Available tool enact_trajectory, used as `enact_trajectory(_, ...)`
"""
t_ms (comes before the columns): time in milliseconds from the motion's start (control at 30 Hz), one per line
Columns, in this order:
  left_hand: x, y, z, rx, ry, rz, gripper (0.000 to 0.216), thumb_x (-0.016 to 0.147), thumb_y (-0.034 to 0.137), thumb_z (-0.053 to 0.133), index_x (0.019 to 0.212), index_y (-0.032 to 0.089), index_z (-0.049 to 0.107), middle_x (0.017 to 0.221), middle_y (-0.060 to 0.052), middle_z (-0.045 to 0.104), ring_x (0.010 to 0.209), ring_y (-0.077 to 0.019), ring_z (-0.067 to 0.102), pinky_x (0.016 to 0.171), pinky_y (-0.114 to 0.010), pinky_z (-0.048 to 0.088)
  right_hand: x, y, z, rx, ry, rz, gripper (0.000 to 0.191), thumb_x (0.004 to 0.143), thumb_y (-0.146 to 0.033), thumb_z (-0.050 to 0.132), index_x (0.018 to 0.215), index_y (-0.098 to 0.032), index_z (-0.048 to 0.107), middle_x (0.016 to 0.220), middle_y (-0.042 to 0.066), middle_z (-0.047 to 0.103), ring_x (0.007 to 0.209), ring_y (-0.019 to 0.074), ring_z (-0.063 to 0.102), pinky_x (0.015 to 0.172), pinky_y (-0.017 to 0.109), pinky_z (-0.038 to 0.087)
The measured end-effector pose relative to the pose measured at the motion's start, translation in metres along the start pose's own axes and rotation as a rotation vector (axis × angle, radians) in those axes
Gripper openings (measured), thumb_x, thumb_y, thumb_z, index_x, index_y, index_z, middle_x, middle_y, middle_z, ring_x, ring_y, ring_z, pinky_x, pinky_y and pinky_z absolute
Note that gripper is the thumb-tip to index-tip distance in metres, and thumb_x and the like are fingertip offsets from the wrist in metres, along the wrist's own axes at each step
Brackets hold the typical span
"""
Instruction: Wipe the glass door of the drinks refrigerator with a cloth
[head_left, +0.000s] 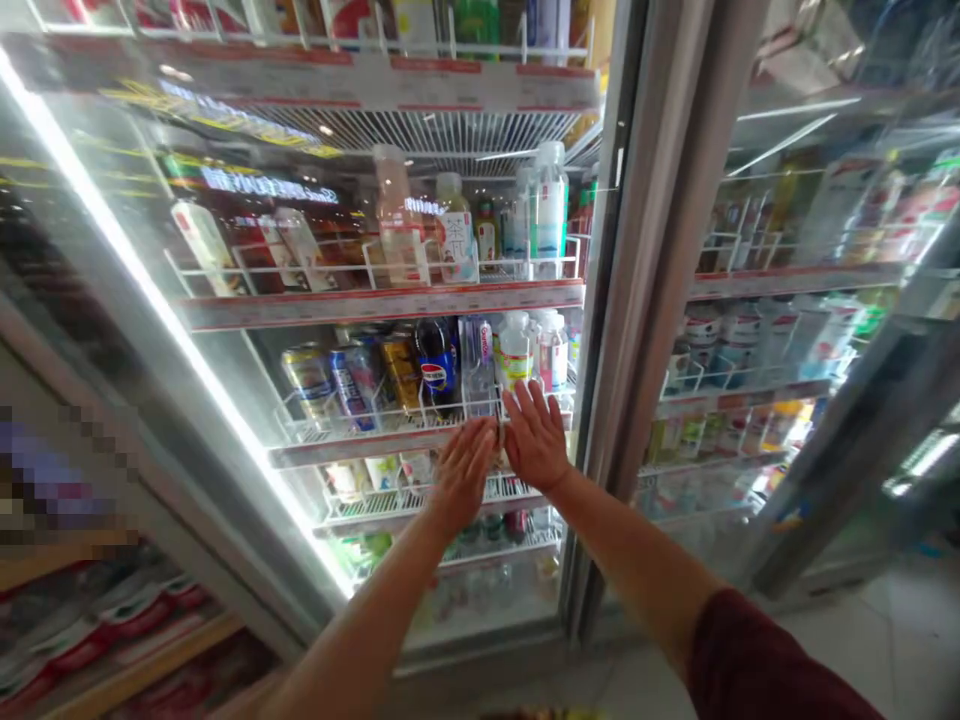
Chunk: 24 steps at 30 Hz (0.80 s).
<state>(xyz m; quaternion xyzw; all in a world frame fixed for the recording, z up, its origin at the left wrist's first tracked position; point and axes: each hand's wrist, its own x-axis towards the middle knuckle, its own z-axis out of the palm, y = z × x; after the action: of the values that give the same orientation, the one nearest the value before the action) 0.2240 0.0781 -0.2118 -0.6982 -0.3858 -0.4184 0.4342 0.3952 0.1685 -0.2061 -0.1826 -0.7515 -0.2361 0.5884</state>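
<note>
Seen from the head, looking forward and a bit down, close to the drinks fridge (390,300), tilted sideways.

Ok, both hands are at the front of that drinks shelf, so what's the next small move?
Probably close the right hand on the green-labelled bottle just above its fingertips. Both palms, the left hand too, lie flat at the shelf's wire rail, holding nothing.

Bright strip lighting (150,290) is running down the cooler's left edge. Tall bottles (547,205) are standing on an upper shelf behind wire guards. A neighbouring glass door (795,300) is showing more drinks, and red packets (97,625) are lying at lower left.
</note>
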Motion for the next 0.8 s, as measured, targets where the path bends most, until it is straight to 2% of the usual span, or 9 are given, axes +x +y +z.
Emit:
enact_trajectory(67, -0.009, 0.007, 0.009, -0.042, 0.01, 0.005, 0.081, 0.102, 0.004, 0.047, 0.175, 0.019, 0.015, 0.165, -0.019, 0.051, 0.161, -0.0235, 0.041, 0.127, -0.045, 0.048, 0.0, -0.001, -0.009, 0.069, -0.048, 0.0, 0.07, 0.104, -0.021, 0.046, 0.173, -0.018, 0.03, 0.168, 0.013, 0.053, 0.166, 0.0246, 0.035, 0.138, 0.048, 0.023)
enact_trajectory(133, -0.007, 0.008, 0.016, -0.047, 0.065, -0.038, 0.085, 0.103, 0.008, 0.054, 0.175, 0.02, 0.01, 0.173, -0.022, 0.036, 0.162, -0.0269, 0.039, 0.124, -0.047, 0.052, -0.002, -0.007, -0.017, 0.137, -0.069, -0.058, 0.066, 0.104, -0.021, 0.047, 0.17, -0.017, 0.037, 0.165, 0.013, 0.057, 0.164, 0.0238, 0.038, 0.137, 0.046, 0.028)
enact_trajectory(233, 0.001, 0.007, 0.021, -0.018, 0.083, -0.045, 0.086, 0.104, 0.008, 0.051, 0.175, 0.021, 0.006, 0.179, -0.022, 0.018, 0.164, -0.0291, 0.034, 0.121, -0.046, 0.055, -0.009, -0.022, -0.022, 0.17, -0.032, -0.166, 0.058, 0.103, -0.023, 0.052, 0.16, -0.014, 0.052, 0.155, 0.013, 0.067, 0.162, 0.0219, 0.042, 0.137, 0.041, 0.029)
enact_trajectory(333, -0.008, 0.005, 0.014, 0.018, 0.062, 0.006, 0.084, 0.103, 0.007, 0.051, 0.175, 0.018, 0.009, 0.179, -0.022, 0.021, 0.164, -0.0281, 0.035, 0.118, -0.042, 0.057, -0.015, -0.031, -0.017, 0.13, 0.001, -0.182, 0.043, 0.104, -0.023, 0.055, 0.145, -0.015, 0.066, 0.142, 0.01, 0.076, 0.16, 0.0211, 0.046, 0.139, 0.039, 0.022)
enact_trajectory(433, -0.032, -0.015, -0.012, 0.069, -0.008, 0.08, 0.084, 0.101, 0.016, 0.064, 0.173, 0.022, 0.022, 0.172, -0.019, 0.041, 0.16, -0.0284, 0.043, 0.123, -0.045, 0.053, -0.007, -0.019, -0.016, 0.104, 0.016, -0.257, 0.032, 0.105, -0.022, 0.058, 0.133, -0.02, 0.073, 0.133, 0.004, 0.082, 0.153, 0.0189, 0.054, 0.141, 0.039, 0.017)
enact_trajectory(500, -0.046, -0.043, -0.04, 0.161, -0.071, 0.075, 0.085, 0.099, 0.023, 0.07, 0.172, 0.025, 0.027, 0.168, -0.016, 0.048, 0.161, -0.0304, 0.041, 0.131, -0.051, 0.043, 0.006, -0.003, -0.02, 0.088, 0.037, -0.254, 0.031, 0.104, -0.021, 0.062, 0.133, -0.023, 0.073, 0.132, 0.003, 0.082, 0.149, 0.0187, 0.059, 0.139, 0.039, 0.023)
enact_trajectory(600, -0.051, -0.097, -0.084, 0.36, -0.033, -0.06, 0.085, 0.1, 0.025, 0.069, 0.173, 0.026, 0.026, 0.175, -0.017, 0.036, 0.168, -0.0339, 0.024, 0.138, -0.057, 0.023, 0.013, 0.014, -0.022, 0.117, 0.117, -0.137, 0.044, 0.1, -0.017, 0.069, 0.143, -0.023, 0.066, 0.138, 0.008, 0.078, 0.148, 0.024, 0.06, 0.13, 0.045, 0.045)
enact_trajectory(700, -0.046, -0.136, -0.111, 0.482, -0.001, -0.1, 0.08, 0.103, 0.025, 0.06, 0.174, 0.023, 0.022, 0.18, -0.016, 0.023, 0.17, -0.0324, 0.013, 0.139, -0.058, 0.014, -0.017, 0.007, -0.017, 0.172, 0.14, -0.088, 0.048, 0.1, -0.013, 0.066, 0.148, -0.019, 0.062, 0.14, 0.014, 0.076, 0.15, 0.0284, 0.059, 0.12, 0.049, 0.057)
enact_trajectory(800, -0.048, -0.149, -0.115, 0.497, -0.009, -0.109, 0.078, 0.105, 0.028, 0.054, 0.175, 0.025, 0.02, 0.182, -0.012, 0.021, 0.171, -0.0309, 0.014, 0.139, -0.058, 0.013, -0.06, -0.017, -0.009, 0.215, -0.034, -0.206, 0.037, 0.107, -0.015, 0.053, 0.14, -0.017, 0.068, 0.129, 0.011, 0.081, 0.142, 0.0251, 0.066, 0.118, 0.045, 0.06)
